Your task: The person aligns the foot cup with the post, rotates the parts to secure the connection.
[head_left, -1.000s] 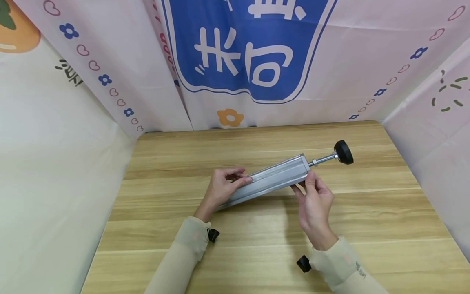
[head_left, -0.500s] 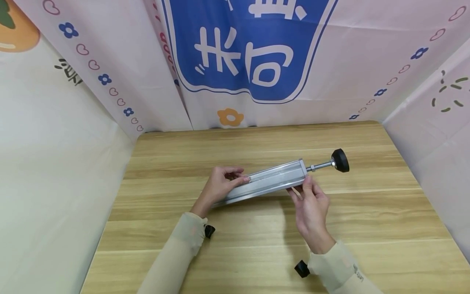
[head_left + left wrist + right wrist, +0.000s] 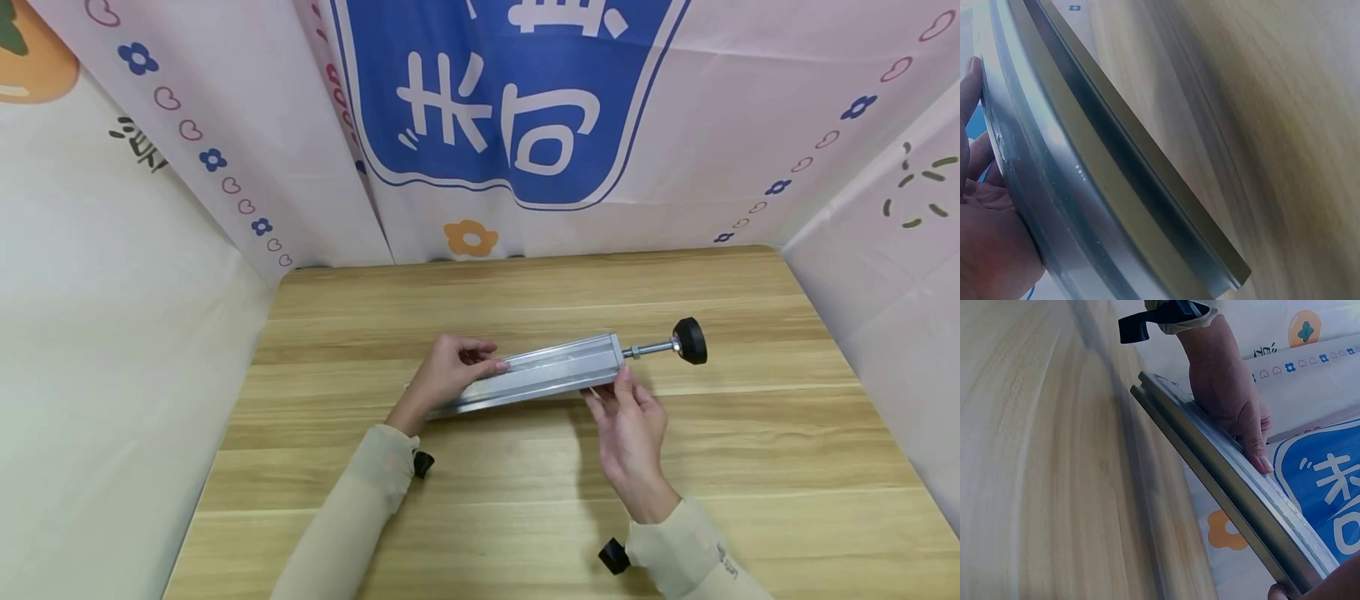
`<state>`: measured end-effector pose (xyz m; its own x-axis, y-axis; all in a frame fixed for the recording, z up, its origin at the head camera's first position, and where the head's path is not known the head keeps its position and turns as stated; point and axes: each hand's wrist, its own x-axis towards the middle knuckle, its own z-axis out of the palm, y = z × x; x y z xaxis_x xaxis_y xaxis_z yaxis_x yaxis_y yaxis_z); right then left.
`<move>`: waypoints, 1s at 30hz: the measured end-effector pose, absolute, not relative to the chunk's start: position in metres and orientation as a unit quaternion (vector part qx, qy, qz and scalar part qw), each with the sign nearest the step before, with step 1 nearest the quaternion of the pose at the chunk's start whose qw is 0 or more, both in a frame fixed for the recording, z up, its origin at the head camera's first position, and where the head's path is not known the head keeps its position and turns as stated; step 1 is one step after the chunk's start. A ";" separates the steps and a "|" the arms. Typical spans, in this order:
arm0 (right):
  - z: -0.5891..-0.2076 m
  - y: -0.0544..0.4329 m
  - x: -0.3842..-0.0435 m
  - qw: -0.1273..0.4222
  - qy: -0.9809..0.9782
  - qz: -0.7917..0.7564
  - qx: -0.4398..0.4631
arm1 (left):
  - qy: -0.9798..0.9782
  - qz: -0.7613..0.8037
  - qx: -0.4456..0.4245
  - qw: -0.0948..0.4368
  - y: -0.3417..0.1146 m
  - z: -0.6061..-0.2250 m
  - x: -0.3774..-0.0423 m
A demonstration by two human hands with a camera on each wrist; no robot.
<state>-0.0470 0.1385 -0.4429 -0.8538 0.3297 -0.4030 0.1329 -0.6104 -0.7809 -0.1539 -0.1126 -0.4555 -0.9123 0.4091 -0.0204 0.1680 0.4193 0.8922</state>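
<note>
A long silver aluminium profile (image 3: 555, 365) with grooves lies across both hands, held over the wooden table. From its right end sticks a threaded rod with a nut and a black round levelling foot (image 3: 690, 340). My left hand (image 3: 448, 368) grips the profile near its left end, thumb on the upper face. At the near edge by the right end, my right hand (image 3: 633, 425) pinches it between thumb and fingers. In the left wrist view the grooved side of the profile (image 3: 1085, 169) fills the middle. The right wrist view shows its slotted side and the left hand (image 3: 1225, 387).
The wooden table (image 3: 517, 517) spreads under both hands. Printed cloth (image 3: 300, 167) hangs behind it, with more cloth at the left and right sides. Black wrist camera mounts (image 3: 613, 556) stick out from both sleeves.
The right end of the profile, with its foot, has come down towards me and slightly left, so the profile lies more level across the view. Both hands have shifted a little left with it.
</note>
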 end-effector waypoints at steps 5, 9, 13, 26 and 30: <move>-0.445 0.137 -0.046 0.051 -0.433 0.859 -0.269 | 0.839 0.500 0.174 0.128 -0.114 -0.453 -0.157; -0.447 0.137 -0.045 0.040 -0.435 0.858 -0.271 | 0.841 0.494 0.174 0.136 -0.114 -0.451 -0.159; -0.450 0.136 -0.044 0.031 -0.433 0.859 -0.273 | 0.845 0.486 0.169 0.145 -0.114 -0.452 -0.161; -0.458 0.137 -0.042 0.002 -0.415 0.869 -0.272 | 0.858 0.462 0.165 0.153 -0.114 -0.460 -0.168; -0.461 0.137 -0.042 -0.001 -0.407 0.870 -0.279 | 0.858 0.459 0.165 0.161 -0.115 -0.462 -0.169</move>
